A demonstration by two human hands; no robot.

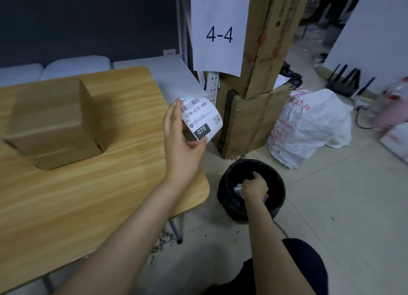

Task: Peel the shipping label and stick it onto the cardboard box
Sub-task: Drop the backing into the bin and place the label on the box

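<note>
My left hand (180, 140) holds the white shipping label (201, 118) upright beyond the table's right edge; it curls, and its printed side with barcode and "070" faces me. The brown cardboard box (53, 122) stands closed on the wooden table (88, 195), well to the left of the label. My right hand (255, 187) reaches down into the black lined waste bin (251, 191) on the floor, fingers curled over a bit of white paper (266, 198); whether it still grips the paper I cannot tell.
A tall cardboard-wrapped column (260, 74) with a white "4-4" sheet (218, 30) rises behind the label. White plastic bags (309, 127) lie on the tiled floor to the right, with cables and a black router (346, 82) near the wall.
</note>
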